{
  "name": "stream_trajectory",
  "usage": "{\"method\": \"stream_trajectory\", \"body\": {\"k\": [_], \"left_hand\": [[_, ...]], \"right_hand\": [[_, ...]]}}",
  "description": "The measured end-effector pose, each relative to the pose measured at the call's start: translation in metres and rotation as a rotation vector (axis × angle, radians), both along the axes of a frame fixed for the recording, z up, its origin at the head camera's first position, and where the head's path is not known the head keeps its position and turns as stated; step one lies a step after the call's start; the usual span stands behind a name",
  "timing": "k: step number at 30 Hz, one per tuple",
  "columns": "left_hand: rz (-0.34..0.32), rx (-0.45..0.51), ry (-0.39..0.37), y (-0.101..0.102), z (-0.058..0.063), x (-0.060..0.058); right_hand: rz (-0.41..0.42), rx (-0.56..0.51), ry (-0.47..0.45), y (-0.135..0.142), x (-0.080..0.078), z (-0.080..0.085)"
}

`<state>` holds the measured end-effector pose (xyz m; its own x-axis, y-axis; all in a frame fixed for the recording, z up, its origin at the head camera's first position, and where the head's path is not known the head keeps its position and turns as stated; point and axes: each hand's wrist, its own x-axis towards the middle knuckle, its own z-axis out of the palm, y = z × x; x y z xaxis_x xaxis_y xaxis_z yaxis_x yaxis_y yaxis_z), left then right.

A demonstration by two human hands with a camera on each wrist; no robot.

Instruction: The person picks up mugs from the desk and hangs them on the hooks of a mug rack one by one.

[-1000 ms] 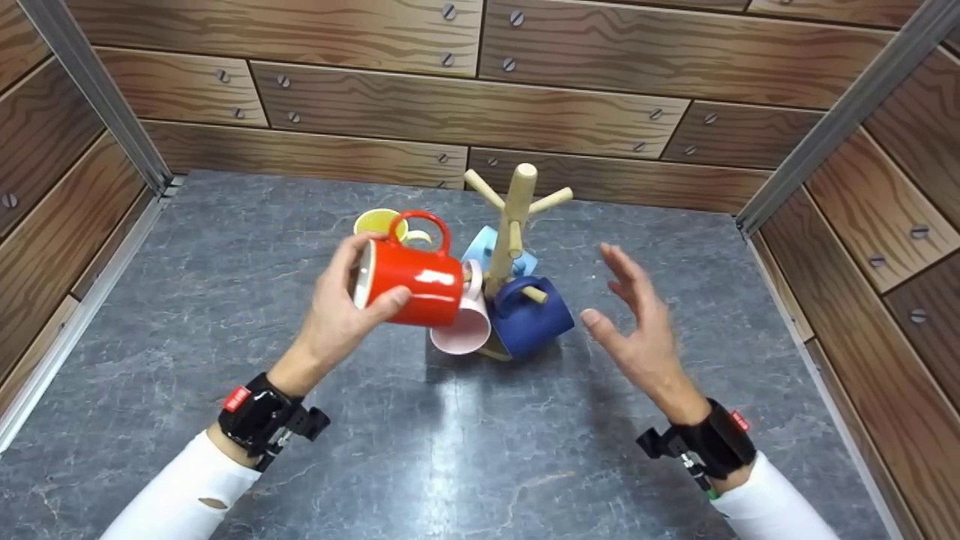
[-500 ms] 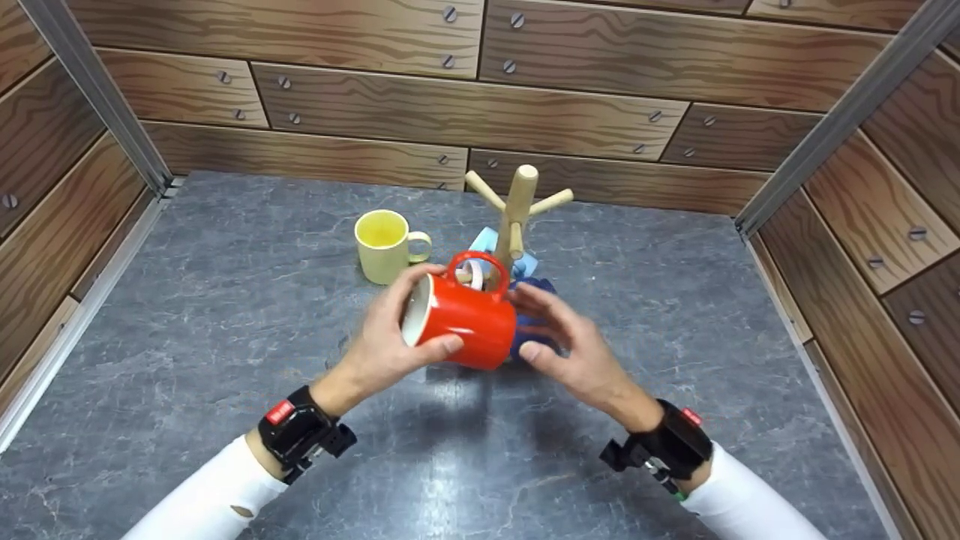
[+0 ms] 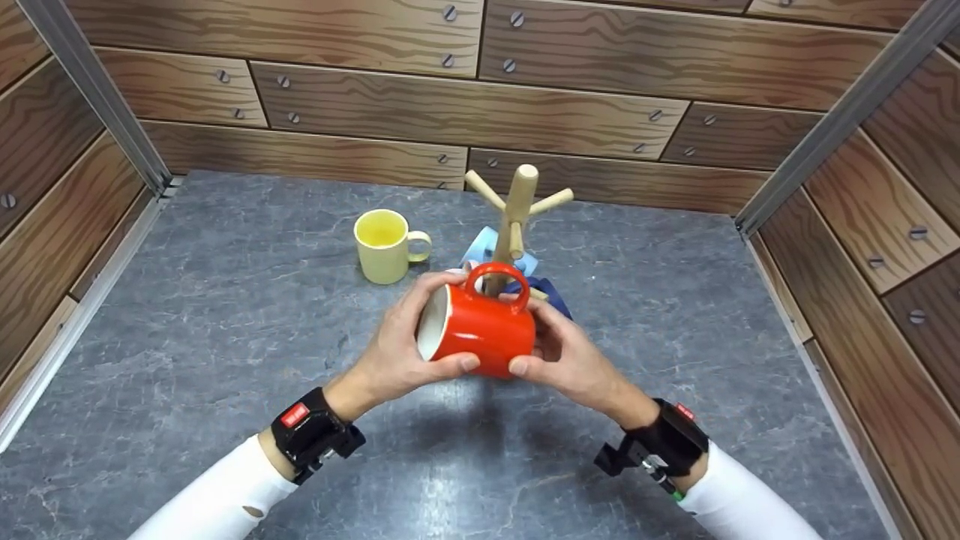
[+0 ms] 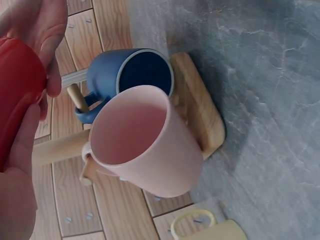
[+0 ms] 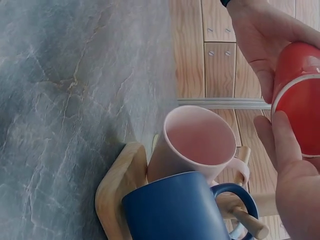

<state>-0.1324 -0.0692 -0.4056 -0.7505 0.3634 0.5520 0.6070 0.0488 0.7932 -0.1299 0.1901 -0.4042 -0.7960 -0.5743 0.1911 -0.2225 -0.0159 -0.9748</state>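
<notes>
A glossy red mug (image 3: 491,330) with a pale inside is held in the air, tipped on its side with its handle up. My left hand (image 3: 405,337) grips it near the rim, thumb in front. At its base end my right hand (image 3: 574,356) holds it too, with the thumb in front and the fingers behind. Just beyond stands a wooden mug tree (image 3: 504,270). On its lower pegs hang a pink mug (image 4: 150,145), a dark blue mug (image 5: 175,210) and a light blue mug (image 3: 480,246). In the head view the red mug and hands hide most of the pink one.
A yellow mug (image 3: 382,255) stands upright on the grey marbled surface (image 3: 247,300), left of the tree. The tree's upper pegs (image 3: 551,201) carry no mugs. Wood-patterned walls (image 3: 375,97) enclose the back and both sides.
The red mug has moved right and towards the person in my left hand. My right hand has come in from the right and now holds the mug's base end.
</notes>
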Motion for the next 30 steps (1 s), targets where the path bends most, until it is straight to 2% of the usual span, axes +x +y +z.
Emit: {"method": "stream_trajectory", "body": {"k": [7,13,22,27,30], "left_hand": [[0.052,-0.054,0.031,0.006,0.008,-0.004],[0.115,-0.062,-0.013,0.011,0.014,-0.009],[0.154,-0.066,-0.058,0.014,0.012,-0.017],[0.177,-0.083,-0.063,0.015,0.010,-0.020],[0.194,-0.089,-0.060,0.016,0.010,-0.021]], "right_hand": [[-0.053,-0.046,0.059,0.005,-0.003,0.004],[-0.106,-0.059,0.073,0.008,-0.009,0.008],[-0.173,0.007,0.021,0.009,-0.018,0.005],[-0.208,0.037,0.023,0.009,-0.021,0.004],[-0.258,0.058,0.054,0.008,-0.020,0.004]]}}
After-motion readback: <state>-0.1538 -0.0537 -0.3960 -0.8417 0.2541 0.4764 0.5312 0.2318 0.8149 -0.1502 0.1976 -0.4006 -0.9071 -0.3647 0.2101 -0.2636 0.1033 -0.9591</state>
